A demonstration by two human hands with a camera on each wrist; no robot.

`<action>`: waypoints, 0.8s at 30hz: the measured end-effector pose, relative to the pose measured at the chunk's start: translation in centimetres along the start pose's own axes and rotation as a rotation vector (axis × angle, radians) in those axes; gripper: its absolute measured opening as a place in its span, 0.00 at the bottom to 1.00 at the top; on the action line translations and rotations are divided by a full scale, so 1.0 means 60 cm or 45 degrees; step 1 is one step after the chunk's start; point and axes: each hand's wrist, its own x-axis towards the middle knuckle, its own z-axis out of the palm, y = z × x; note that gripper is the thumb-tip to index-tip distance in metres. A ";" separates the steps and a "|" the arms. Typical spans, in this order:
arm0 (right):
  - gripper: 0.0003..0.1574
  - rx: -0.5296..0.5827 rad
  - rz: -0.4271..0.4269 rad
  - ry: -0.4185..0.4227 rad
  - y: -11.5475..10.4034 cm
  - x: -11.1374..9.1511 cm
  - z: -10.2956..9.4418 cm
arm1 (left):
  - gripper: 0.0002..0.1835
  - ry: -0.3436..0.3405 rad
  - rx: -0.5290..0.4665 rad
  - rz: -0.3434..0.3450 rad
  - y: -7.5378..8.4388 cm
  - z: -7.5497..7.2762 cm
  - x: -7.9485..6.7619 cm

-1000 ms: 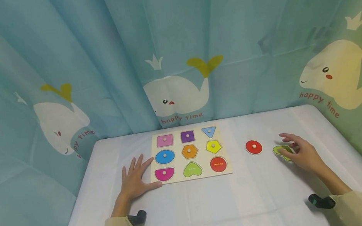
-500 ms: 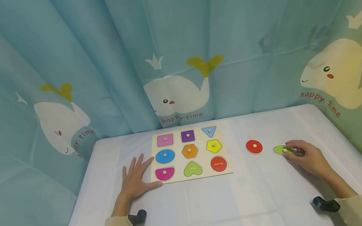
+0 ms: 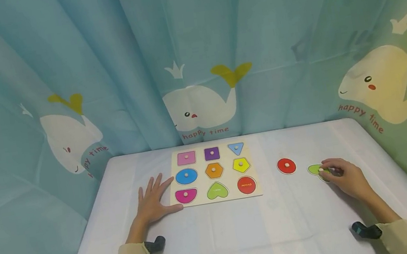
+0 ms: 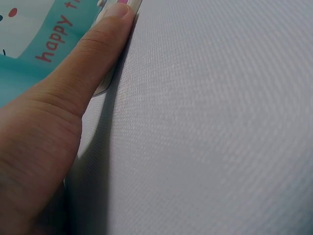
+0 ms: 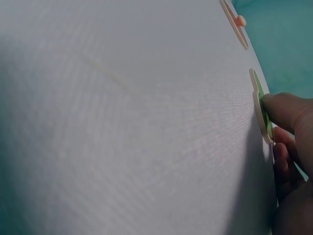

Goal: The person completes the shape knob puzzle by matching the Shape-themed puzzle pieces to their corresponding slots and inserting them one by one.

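A knobbed shape puzzle board (image 3: 199, 188) lies on the table. My left hand (image 3: 152, 202) rests at its left side with fingers spread, and in the left wrist view the thumb (image 4: 90, 54) lies along the board's edge. Two printed spots carry no knob: a green heart (image 3: 217, 190) and a red circle (image 3: 246, 185). Off to the right, the thumb and fingers of my right hand (image 3: 348, 177) pinch a green heart puzzle piece (image 3: 314, 169) at its knob; the hand covers part of it. Left of that piece lies a red circle piece (image 3: 284, 169) with its knob up.
Knobbed pieces, among them a blue oval (image 3: 181, 177) and a yellow pentagon (image 3: 236, 165), sit in the board. A white cloth covers the table (image 3: 244, 239). Behind it hangs a blue curtain (image 3: 271, 24) printed with whales.
My right hand has shifted slightly right and drawn its fingers together onto the green heart piece. The left hand keeps its place at the board.
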 end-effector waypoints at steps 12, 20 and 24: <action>0.14 -0.008 0.026 0.019 -0.005 0.001 0.004 | 0.57 0.002 0.003 0.000 0.002 -0.002 0.000; 0.14 -0.017 0.050 0.066 -0.007 0.000 0.008 | 0.57 -0.007 0.006 -0.006 0.001 0.000 0.000; 0.13 -0.016 0.033 0.072 -0.009 0.000 0.008 | 0.56 0.004 0.000 -0.001 0.003 -0.001 -0.002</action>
